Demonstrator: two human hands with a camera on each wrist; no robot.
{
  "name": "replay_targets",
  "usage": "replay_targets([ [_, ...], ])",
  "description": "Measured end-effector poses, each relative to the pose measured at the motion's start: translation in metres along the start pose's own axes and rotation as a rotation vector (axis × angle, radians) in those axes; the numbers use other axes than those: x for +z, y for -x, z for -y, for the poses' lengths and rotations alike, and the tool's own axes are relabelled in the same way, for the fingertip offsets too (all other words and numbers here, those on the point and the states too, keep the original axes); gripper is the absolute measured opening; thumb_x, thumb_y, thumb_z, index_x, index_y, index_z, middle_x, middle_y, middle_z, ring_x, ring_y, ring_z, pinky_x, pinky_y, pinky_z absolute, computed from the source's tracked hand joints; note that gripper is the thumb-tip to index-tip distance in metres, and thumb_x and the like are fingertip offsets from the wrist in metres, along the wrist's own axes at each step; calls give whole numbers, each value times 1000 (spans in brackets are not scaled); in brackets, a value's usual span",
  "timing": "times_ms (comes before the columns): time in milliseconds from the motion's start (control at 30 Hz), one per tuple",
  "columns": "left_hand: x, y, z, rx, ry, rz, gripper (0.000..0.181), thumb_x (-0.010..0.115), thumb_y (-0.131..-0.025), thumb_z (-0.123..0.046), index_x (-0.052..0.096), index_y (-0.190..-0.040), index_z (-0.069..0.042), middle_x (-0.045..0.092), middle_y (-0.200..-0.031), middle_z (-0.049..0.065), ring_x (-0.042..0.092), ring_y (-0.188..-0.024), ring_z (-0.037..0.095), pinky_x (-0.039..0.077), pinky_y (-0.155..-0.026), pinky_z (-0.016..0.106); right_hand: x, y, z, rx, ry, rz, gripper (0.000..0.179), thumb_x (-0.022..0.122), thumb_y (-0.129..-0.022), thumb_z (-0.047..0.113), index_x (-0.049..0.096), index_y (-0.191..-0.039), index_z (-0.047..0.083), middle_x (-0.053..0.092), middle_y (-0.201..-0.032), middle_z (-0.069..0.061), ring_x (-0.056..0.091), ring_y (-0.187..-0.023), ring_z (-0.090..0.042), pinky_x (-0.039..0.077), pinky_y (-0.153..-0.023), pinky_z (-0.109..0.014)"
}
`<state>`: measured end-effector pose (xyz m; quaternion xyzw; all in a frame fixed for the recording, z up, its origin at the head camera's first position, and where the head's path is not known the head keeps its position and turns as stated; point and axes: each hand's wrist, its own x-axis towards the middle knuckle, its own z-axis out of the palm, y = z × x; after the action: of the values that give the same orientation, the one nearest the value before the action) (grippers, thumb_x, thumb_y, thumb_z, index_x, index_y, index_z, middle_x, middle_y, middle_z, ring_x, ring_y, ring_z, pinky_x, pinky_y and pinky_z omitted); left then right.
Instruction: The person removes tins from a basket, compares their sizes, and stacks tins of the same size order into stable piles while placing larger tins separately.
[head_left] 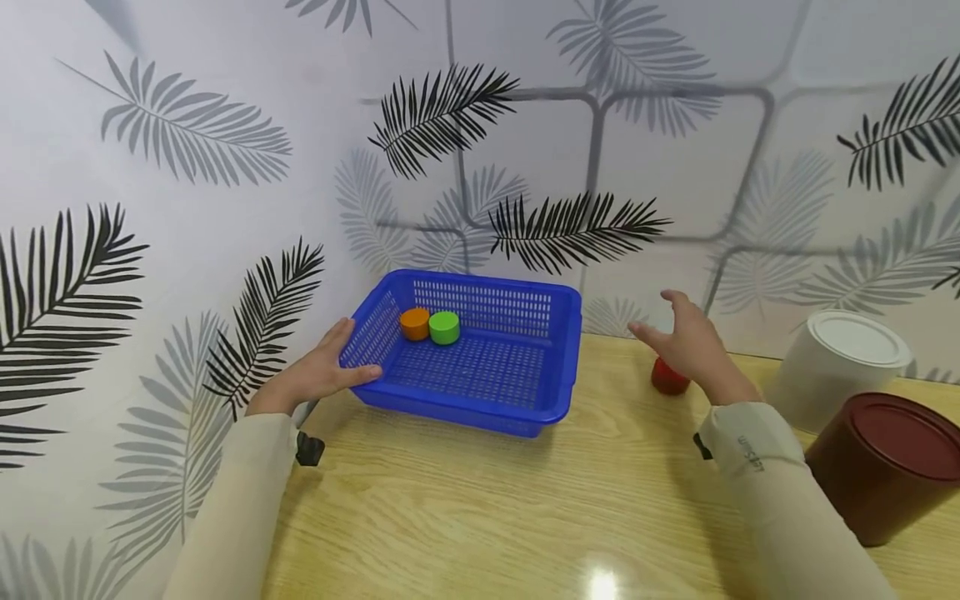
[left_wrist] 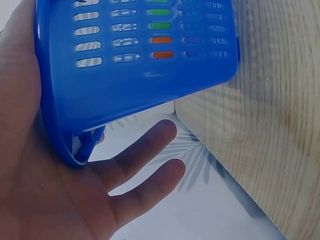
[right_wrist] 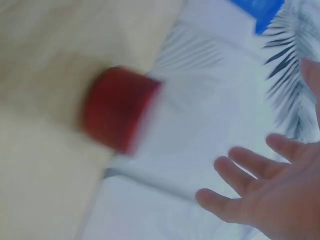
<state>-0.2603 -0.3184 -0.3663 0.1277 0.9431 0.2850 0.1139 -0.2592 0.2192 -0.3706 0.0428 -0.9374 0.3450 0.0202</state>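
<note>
A blue plastic basket (head_left: pixel 465 400) with slotted walls stands on the table against the wall. Inside it, near the back left, sit a short orange cylinder (head_left: pixel 415 325) and a short green cylinder (head_left: pixel 444 328), side by side. My left hand (head_left: pixel 318 371) holds the basket's left front corner, its thumb along the front; two fingers (left_wrist: pixel 145 192) extend free below the rim in the left wrist view. To the basket's right, a short red cylinder (head_left: pixel 667 379) is partly hidden behind my right hand (head_left: pixel 693 346). That hand hovers apart from it, fingers spread. The red cylinder (right_wrist: pixel 117 110) looks blurred in the right wrist view.
At the right stand a white lidded tub (head_left: pixel 840 367) and, nearer, a brown tub (head_left: pixel 885 467) with a dark red lid, close beside the right forearm. A wall (head_left: pixel 525 167) with leaf patterns rises behind the wood-grain table (head_left: pixel 450 508) and along its left side.
</note>
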Motion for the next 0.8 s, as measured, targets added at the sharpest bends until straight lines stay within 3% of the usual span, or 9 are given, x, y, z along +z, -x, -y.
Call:
replay_targets([
  [100, -1, 0, 1, -3, 8, -3, 115, 64, -90, -64, -7, -162, -7, -13, -167, 17, -8, -152, 40, 7, -116, 65, 0, -4, 28, -61, -18, -80, 98, 60, -96, 60, 17, -160, 0, 24, -158, -32, 23, -143, -51, 23, -111, -67],
  [233, 0, 0, 2, -1, 20, -4, 116, 65, -90, -64, -7, -162, -8, -13, -167, 17, -8, -152, 40, 6, -116, 66, 4, -7, 63, -121, -44, -102, 90, 61, -97, 56, 24, -159, 3, 26, -160, -26, 22, -146, -46, 22, -113, -64],
  [533, 0, 2, 2, -18, 5, -5, 116, 65, -90, -64, -6, -162, -7, -13, -167, 17, -7, -151, 41, 7, -116, 66, 21, -19, 122, -227, -52, 19, 78, 59, -100, 52, 32, -157, 7, 36, -158, -18, 32, -144, -39, 31, -111, -60],
  [800, 0, -1, 3, -12, -2, -3, 117, 65, -89, -65, -6, -162, -8, -13, -167, 17, -8, -152, 39, 7, -116, 64, 40, -32, 161, -297, -202, 62, 70, 62, -99, 49, 37, -156, 16, 46, -152, -14, 42, -140, -29, 38, -108, -55],
])
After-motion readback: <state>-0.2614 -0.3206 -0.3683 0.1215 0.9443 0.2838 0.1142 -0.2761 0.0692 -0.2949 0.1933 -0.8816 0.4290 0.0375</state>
